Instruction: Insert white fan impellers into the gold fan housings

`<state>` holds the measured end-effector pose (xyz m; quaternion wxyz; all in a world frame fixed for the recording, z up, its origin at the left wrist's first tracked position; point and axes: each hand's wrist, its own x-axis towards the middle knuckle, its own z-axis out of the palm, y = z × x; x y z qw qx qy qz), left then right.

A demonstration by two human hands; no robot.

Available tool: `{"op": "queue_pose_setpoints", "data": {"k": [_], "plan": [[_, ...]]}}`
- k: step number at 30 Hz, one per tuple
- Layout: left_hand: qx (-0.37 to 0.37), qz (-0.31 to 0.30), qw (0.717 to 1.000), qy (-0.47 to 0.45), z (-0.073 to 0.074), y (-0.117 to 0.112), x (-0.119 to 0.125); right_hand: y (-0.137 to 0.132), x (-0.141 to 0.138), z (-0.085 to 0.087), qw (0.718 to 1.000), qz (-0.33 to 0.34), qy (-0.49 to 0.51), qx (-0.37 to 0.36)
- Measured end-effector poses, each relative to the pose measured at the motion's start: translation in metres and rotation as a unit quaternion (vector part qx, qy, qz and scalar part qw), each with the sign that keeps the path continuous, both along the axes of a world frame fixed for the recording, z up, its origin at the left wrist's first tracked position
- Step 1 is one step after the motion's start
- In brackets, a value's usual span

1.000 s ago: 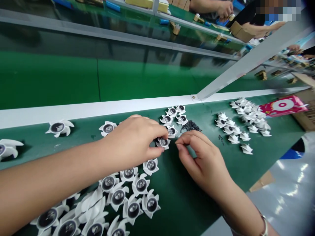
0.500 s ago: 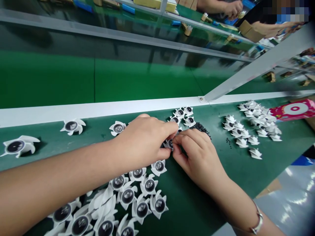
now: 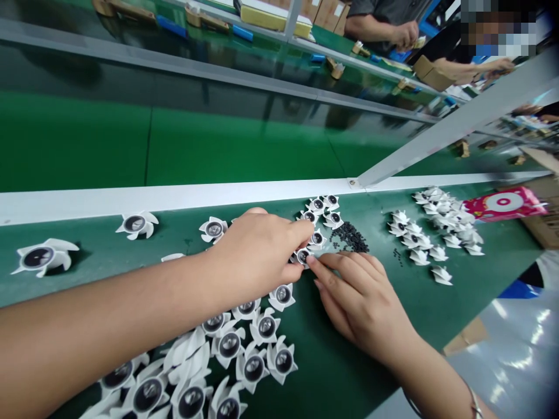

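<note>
A pink packet (image 3: 502,203) lies at the right edge of the bench (image 3: 349,361), just beside a cardboard box (image 3: 544,224). Along the far edge runs a white rail (image 3: 131,198). A grey metal bar (image 3: 437,139) slants up from it over a green conveyor belt (image 3: 218,139). Beyond the belt sit a yellow box (image 3: 275,17) and, well to its right, a co-worker's hand (image 3: 404,34).

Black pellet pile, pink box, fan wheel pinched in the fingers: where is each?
black pellet pile (image 3: 349,237): head view, middle of heap.
pink box (image 3: 502,203): head view, top face.
fan wheel (image 3: 302,256): head view, dark hub.
</note>
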<state>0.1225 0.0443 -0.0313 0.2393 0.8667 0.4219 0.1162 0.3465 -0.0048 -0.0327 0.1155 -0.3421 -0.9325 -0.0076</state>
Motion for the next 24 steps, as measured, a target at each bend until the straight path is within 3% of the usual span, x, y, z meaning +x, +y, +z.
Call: {"op": "queue_pose_setpoints", "data": {"k": [6,10,12,16,20,24], "plan": [[0.072,0.032,0.996,0.048,0.027,0.006,-0.023,0.013,-0.028,-0.006,0.995,-0.068,-0.039,0.059],[0.017,-0.010,0.997,0.074,0.029,0.005,-0.027,0.033,-0.039,0.003,0.988,-0.124,-0.018,0.088],[-0.028,-0.030,0.996,0.081,0.025,0.003,-0.023,0.036,-0.027,0.012,0.984,-0.155,0.025,0.089],[-0.088,-0.037,0.993,0.069,0.021,0.000,-0.016,0.024,0.014,0.017,0.978,-0.183,0.096,0.008],[-0.071,-0.089,0.993,0.016,0.017,0.001,-0.015,0.007,0.039,-0.001,0.979,-0.190,0.072,-0.014],[-0.041,-0.124,0.991,-0.018,0.009,0.001,-0.014,0.002,0.041,-0.014,0.980,-0.191,0.043,-0.021]]}}
